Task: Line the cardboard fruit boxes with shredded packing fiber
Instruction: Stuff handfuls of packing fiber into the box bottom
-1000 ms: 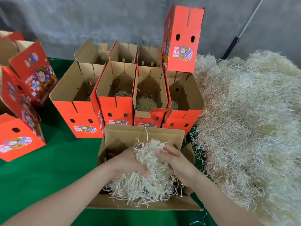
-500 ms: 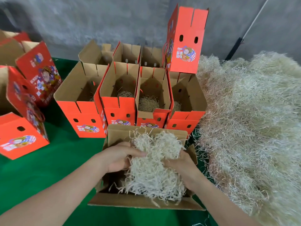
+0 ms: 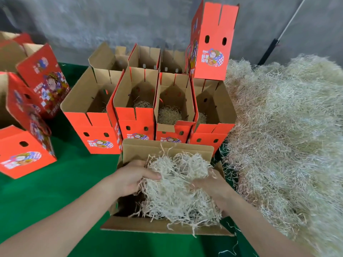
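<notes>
At lower centre, the left hand (image 3: 132,179) and right hand (image 3: 213,185) grip the fiber wad (image 3: 176,186) from either side, fingers curled into it, the box (image 3: 167,150) open directly beneath.

Both forearms are bare, ending in a bare left hand (image 3: 130,179) and right hand (image 3: 210,185).

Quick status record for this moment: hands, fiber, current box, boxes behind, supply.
left hand: grips fiber wad, left side
right hand: grips its right side
fiber wad: partly inside open box
open box: nearest, flaps spread, on green cloth
red boxes: four open behind it, fiber in bottoms
fiber pile: right of boxes
</notes>
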A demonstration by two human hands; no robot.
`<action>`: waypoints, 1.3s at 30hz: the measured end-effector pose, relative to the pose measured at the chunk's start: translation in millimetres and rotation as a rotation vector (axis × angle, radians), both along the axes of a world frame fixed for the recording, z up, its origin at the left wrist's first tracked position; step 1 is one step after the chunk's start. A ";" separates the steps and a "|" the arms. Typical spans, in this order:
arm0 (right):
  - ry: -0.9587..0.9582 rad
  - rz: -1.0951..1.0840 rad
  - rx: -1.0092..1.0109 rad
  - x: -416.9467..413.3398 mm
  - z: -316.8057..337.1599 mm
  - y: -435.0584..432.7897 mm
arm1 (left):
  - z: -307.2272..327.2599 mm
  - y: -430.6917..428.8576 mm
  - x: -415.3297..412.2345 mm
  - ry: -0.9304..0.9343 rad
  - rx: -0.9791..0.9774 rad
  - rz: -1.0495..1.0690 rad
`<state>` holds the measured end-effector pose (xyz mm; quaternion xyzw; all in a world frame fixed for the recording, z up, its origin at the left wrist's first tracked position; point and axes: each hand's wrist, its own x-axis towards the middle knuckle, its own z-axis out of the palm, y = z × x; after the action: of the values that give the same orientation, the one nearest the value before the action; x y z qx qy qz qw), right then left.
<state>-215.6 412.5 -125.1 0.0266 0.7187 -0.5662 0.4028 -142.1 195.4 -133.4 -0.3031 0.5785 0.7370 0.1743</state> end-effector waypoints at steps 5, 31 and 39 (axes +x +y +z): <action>-0.027 -0.034 0.031 -5.5 -3.5 7.3 | 5.0 -16.8 7.7 -0.024 0.138 0.010; -0.128 0.040 0.061 2.3 2.8 -3.6 | 32.9 -11.0 4.7 0.174 -0.680 -0.190; -0.190 -0.084 -0.012 -0.4 8.4 1.5 | 14.1 -6.8 4.6 -0.011 -0.111 -0.290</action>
<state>-216.1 414.0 -116.7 0.1081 0.6722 -0.5817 0.4450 -137.5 188.7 -119.3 -0.2297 0.6550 0.6692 0.2651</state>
